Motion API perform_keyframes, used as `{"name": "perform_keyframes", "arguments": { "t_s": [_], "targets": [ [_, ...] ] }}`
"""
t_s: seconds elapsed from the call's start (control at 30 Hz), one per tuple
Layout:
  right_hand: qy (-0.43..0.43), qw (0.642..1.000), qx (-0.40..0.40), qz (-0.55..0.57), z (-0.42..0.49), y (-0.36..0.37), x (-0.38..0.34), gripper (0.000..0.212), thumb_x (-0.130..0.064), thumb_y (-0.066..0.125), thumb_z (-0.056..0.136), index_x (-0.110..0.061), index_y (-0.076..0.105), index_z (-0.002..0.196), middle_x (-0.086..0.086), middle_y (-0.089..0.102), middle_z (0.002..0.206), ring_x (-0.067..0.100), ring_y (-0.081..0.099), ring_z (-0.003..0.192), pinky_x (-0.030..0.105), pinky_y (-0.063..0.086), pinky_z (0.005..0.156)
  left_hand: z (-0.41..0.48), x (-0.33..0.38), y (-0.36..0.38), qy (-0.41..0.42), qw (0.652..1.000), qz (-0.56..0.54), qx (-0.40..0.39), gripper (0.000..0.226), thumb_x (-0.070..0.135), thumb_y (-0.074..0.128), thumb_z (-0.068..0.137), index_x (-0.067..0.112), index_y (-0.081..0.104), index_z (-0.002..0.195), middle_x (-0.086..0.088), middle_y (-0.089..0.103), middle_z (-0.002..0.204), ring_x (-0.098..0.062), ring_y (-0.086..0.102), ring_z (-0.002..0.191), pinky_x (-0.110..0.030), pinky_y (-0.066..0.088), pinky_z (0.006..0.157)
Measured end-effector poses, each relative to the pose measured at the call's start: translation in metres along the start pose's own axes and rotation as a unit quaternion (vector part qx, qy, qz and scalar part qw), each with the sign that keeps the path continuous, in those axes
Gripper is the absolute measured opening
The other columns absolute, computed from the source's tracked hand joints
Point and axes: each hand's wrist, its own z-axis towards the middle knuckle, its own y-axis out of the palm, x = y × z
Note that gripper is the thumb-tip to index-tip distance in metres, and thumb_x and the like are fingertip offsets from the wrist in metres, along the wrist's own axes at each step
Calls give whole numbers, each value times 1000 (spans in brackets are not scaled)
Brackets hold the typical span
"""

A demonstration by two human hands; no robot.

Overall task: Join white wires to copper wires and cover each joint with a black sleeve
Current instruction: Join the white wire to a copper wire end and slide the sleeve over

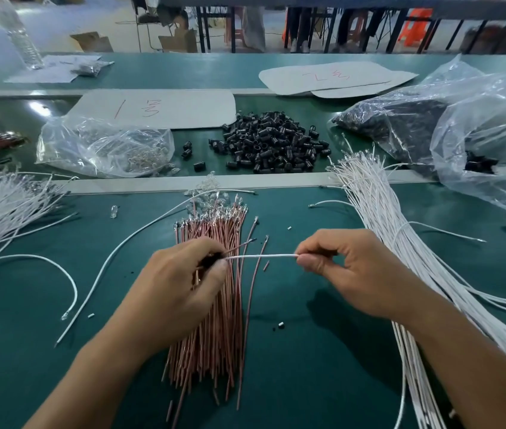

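A white wire [261,257] runs taut between my two hands above the bundle of copper wires [217,305]. My left hand [180,286] grips a black sleeve [211,258] at the wire's left end, together with a copper wire that sticks out up and to the right. My right hand [347,267] pinches the white wire's right end between thumb and forefinger. A heap of black sleeves [270,144] lies on the far side of the green table [307,351]. A long bundle of white wires [400,243] lies to the right.
A clear bag of small metal parts [106,147] sits at the back left, and a large plastic bag of black parts [446,125] at the back right. More white wires [0,205] lie at the left edge. Loose white wires [68,283] and paper sheets [158,108] lie around.
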Motion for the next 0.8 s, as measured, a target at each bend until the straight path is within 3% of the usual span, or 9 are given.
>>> {"name": "perform_keyframes", "arguments": {
  "t_s": [0.17,0.23,0.4,0.47,0.57,0.67,0.8],
  "targets": [
    [-45,999,11,-12,2,18,-12,6,-14,72,93,-15,75,88,-12,60,74,11,57,69,16,41,66,1,7,9,26,999,6,-31,11,36,51,96,29,60,97,23,54,77,-1,52,71,-16,38,61],
    [-59,998,13,-19,2,21,-15,5,-15,72,94,-16,75,90,-12,57,74,11,54,67,16,39,65,1,7,10,36,999,19,-35,13,36,50,97,27,59,99,21,54,81,-5,51,71,-28,44,62],
    [33,993,5,109,2,11,-13,17,-31,67,93,-25,77,104,-17,60,71,1,50,62,10,39,63,-1,1,5,33,997,56,-43,14,31,56,99,25,64,107,14,58,90,-14,57,73,-42,52,66],
    [41,991,-16,124,1,12,-13,19,-37,65,90,-24,79,95,-16,62,69,0,49,61,12,39,62,-2,4,6,35,996,67,-49,13,29,57,99,25,64,108,13,58,92,-16,58,74,-43,53,65],
    [53,992,20,113,1,13,-14,13,-34,69,91,-27,75,81,-12,63,68,3,51,60,17,42,60,0,7,6,44,997,57,-37,19,34,53,97,23,65,106,12,58,90,-16,58,73,-42,52,63],
    [43,992,56,100,0,26,-18,13,-24,73,93,-24,73,80,-11,62,70,2,52,62,15,41,62,0,14,10,54,998,26,-28,20,32,55,95,20,67,106,11,60,88,-14,57,73,-40,52,64],
    [39,989,75,120,-1,49,-27,11,-32,71,92,-24,73,87,-10,67,76,4,60,69,15,45,67,-1,22,16,59,998,3,-15,18,30,59,94,20,67,106,11,63,90,-13,58,76,-37,51,67]
  ]
}}
